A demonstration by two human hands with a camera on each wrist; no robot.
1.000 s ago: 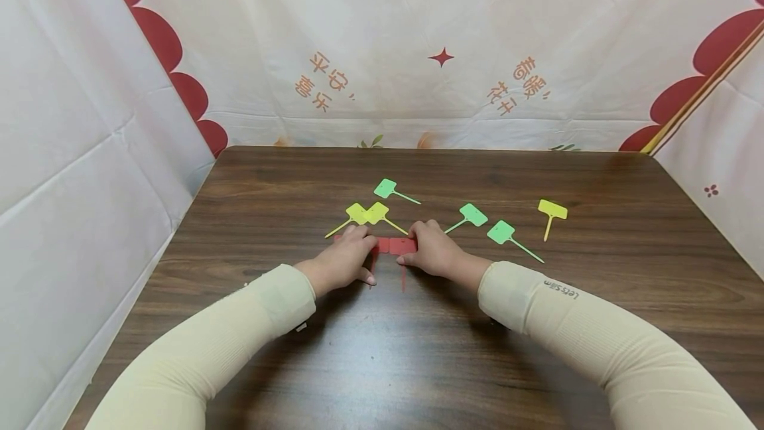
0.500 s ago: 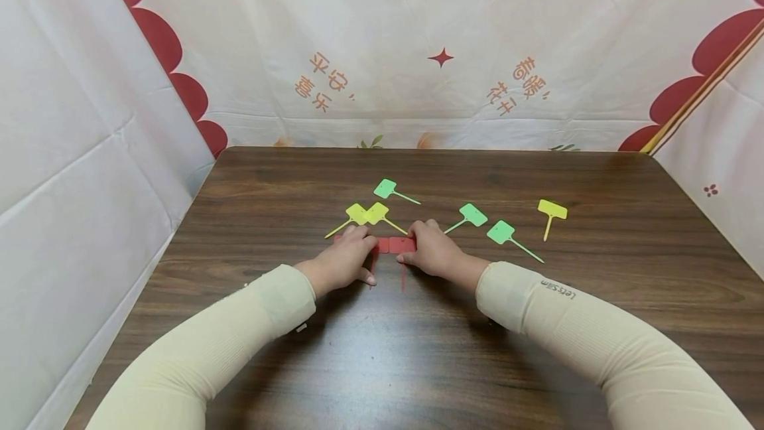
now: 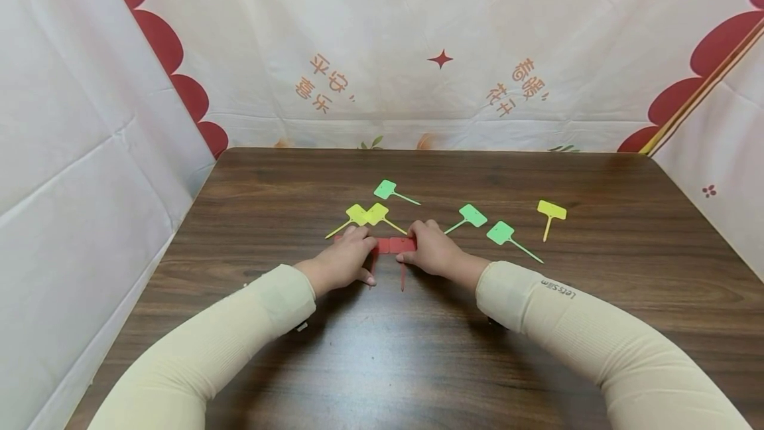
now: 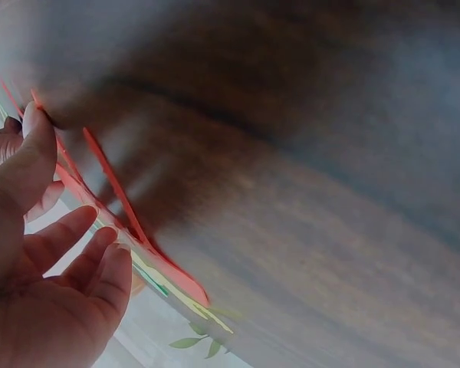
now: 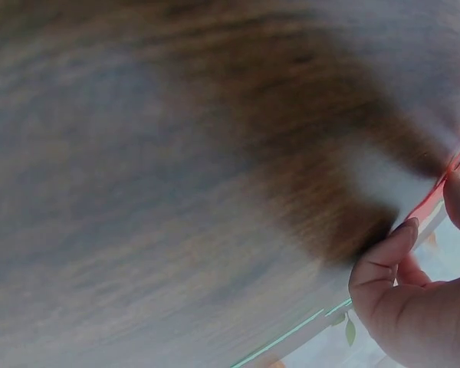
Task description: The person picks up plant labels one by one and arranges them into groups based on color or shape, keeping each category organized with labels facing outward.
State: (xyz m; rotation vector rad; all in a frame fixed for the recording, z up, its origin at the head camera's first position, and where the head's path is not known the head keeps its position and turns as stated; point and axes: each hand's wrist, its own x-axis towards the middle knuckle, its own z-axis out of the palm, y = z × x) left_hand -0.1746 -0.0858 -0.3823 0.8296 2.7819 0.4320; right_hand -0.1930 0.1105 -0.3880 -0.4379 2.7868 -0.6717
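Observation:
Red plant tags lie side by side on the brown table. My left hand (image 3: 346, 257) covers much of the left part of this row, its thumb on the stem of the middle red tag (image 3: 383, 245) and its index finger over the plate. In the left wrist view the other fingers curl loosely above the leftmost red tag (image 4: 182, 282). My right hand (image 3: 438, 251) pinches the rightmost red tag (image 3: 402, 245), thumb at the lower edge and fingers at the upper right corner. The two plates meet edge to edge, stems toward me.
Behind the row lie two overlapping yellow tags (image 3: 377, 214) and a green tag (image 3: 385, 189). To the right are two more green tags (image 3: 473, 215) and another yellow tag (image 3: 552, 210). A white printed cloth (image 3: 382, 45) hangs behind the table (image 3: 358, 377).

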